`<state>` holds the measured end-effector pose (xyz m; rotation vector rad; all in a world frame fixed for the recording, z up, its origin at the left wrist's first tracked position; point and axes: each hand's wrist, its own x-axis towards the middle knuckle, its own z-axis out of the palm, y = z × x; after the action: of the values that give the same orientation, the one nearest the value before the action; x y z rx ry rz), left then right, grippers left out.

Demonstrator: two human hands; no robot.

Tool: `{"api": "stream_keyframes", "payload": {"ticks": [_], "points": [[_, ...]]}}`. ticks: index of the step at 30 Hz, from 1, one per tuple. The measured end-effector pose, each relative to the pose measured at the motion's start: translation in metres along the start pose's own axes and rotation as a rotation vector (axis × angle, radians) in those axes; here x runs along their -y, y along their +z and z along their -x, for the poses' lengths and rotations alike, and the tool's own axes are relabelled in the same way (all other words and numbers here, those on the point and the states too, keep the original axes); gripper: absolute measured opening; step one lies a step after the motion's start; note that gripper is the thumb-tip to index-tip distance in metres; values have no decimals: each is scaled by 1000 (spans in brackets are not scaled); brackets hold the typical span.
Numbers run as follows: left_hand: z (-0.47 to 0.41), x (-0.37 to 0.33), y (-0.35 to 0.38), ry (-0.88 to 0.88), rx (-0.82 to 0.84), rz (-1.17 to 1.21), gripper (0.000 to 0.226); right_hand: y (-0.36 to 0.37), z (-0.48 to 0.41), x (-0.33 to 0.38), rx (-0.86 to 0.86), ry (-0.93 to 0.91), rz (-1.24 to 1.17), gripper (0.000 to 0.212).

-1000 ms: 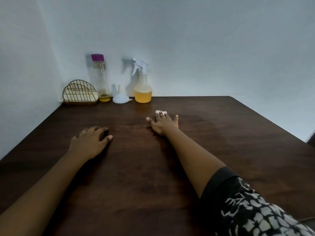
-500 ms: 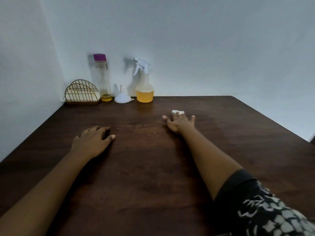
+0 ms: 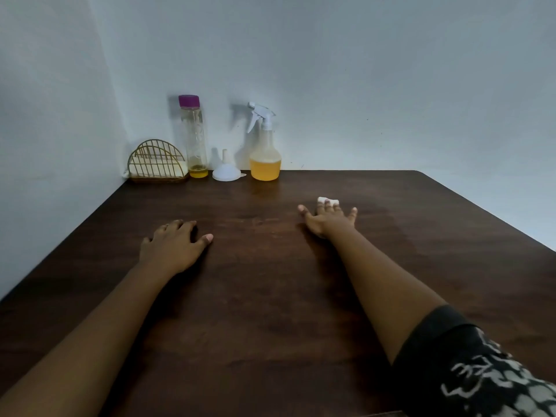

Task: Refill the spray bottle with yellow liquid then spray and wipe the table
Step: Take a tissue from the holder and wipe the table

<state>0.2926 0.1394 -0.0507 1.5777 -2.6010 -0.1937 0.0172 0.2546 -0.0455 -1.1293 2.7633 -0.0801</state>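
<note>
A white-headed spray bottle [image 3: 265,158] with yellow liquid in its lower part stands at the back of the dark wooden table [image 3: 270,296]. To its left stands a tall clear bottle [image 3: 195,136] with a purple cap and a little yellow liquid at the bottom. Between them a white funnel [image 3: 226,171] lies mouth down. My right hand [image 3: 328,219] lies flat with spread fingers, pressing a white tissue [image 3: 328,201] onto the table; only its far edge shows. My left hand [image 3: 174,243] rests on the table to the left, fingers loosely bent, holding nothing.
A gold wire napkin holder [image 3: 156,162] with white napkins stands in the back left corner by the walls. A faint damp streak darkens the table to the right of my right hand. The table's right edge runs diagonally at the far right.
My right hand has slid the tissue to the right across the table. My left hand has stayed where it was.
</note>
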Motion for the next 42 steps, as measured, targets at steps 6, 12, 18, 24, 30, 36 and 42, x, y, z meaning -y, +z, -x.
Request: {"api": "stream_keyframes", "payload": {"ticks": [6, 12, 18, 24, 30, 36, 42], "points": [[-3, 5, -2, 0, -19, 19, 50, 20, 21, 132, 17, -298, 5, 82], [0, 12, -4, -56, 2, 25, 54, 15, 15, 105, 17, -312, 25, 75], [0, 15, -5, -78, 82, 49, 58, 4, 2, 53, 13, -77, 27, 79], [-17, 34, -18, -99, 118, 154, 47, 21, 23, 166, 24, -325, 20, 78], [-15, 40, -14, -54, 103, 76, 51, 29, 37, 193, 36, -443, 8, 75], [-12, 38, -9, -48, 79, 69, 50, 11, 5, 75, -33, -162, 6, 76], [-16, 39, -8, -60, 120, 55, 49, 7, 0, 77, -11, -52, 0, 78]]}}
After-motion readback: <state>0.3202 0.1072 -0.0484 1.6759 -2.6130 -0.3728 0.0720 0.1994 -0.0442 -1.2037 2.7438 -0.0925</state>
